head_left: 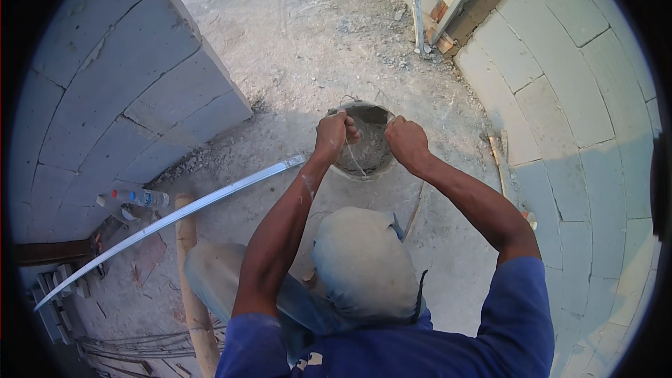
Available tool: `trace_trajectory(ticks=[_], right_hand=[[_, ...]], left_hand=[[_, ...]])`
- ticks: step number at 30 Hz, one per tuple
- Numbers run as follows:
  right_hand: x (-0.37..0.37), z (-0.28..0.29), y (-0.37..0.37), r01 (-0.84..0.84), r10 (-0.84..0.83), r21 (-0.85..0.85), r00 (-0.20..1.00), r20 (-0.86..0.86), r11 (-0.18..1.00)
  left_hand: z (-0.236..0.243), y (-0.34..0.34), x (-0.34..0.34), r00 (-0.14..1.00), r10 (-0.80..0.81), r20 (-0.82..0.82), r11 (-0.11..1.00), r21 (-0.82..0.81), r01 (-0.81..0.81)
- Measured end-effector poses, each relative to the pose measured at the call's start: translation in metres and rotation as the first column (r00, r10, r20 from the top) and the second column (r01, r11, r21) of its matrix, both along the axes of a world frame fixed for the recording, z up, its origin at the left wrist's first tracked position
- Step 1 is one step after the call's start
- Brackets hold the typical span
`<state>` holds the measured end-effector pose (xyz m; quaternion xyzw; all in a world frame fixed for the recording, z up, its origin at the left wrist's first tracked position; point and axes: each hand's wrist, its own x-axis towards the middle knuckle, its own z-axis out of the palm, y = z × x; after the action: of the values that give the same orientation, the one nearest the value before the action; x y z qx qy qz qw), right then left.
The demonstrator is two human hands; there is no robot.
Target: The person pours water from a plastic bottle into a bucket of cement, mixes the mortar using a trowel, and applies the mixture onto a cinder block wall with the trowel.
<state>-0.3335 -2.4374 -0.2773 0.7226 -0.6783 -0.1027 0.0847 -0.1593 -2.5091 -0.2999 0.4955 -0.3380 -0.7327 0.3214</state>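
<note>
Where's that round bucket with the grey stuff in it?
In the head view, the bucket sits on the ground just above the centre, between the left hand and right hand, right of the long silver bar's upper end.

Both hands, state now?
Left hand: fingers curled at the bucket; whether it holds the thin pale strand can't be told.
Right hand: closed by the rim; contents hidden.

The bare left hand (337, 136), fingers partly curled, and bare right hand (409, 143) are at opposite sides of a round grey bucket (362, 178) containing a grey mortar-like mix (372, 147). Leftward, a long silver metal bar (231, 187) crosses a round tan wooden pole (187, 238), near clear plastic bottles (145, 198).
</note>
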Motion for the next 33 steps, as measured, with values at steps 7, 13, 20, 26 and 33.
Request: trace_trajectory(ticks=[7,13,20,26,33], right_hand=[[0.005,-0.025,-0.022,-0.090,0.033,0.296,0.981,0.191,0.951],[0.000,-0.043,0.016,-0.164,0.136,0.141,0.972,0.189,0.976],[-0.002,0.045,0.032,-0.153,0.131,0.106,0.974,0.185,0.983],[0.029,0.030,0.027,-0.060,0.006,0.448,0.993,0.121,0.892],[0.007,-0.010,0.003,-0.072,0.027,0.329,0.990,0.138,0.942]], left_hand=[[-0.054,0.002,0.060,0.509,0.074,0.858,0.863,-0.310,0.398],[-0.075,0.000,0.069,0.496,0.137,0.857,0.816,-0.382,0.434],[-0.113,0.009,0.074,0.825,-0.034,0.564,0.951,-0.237,0.201],[-0.139,0.015,0.082,0.912,0.034,0.410,0.950,-0.296,0.098],[-0.123,-0.001,0.078,0.892,-0.067,0.448,0.945,-0.257,0.200]])
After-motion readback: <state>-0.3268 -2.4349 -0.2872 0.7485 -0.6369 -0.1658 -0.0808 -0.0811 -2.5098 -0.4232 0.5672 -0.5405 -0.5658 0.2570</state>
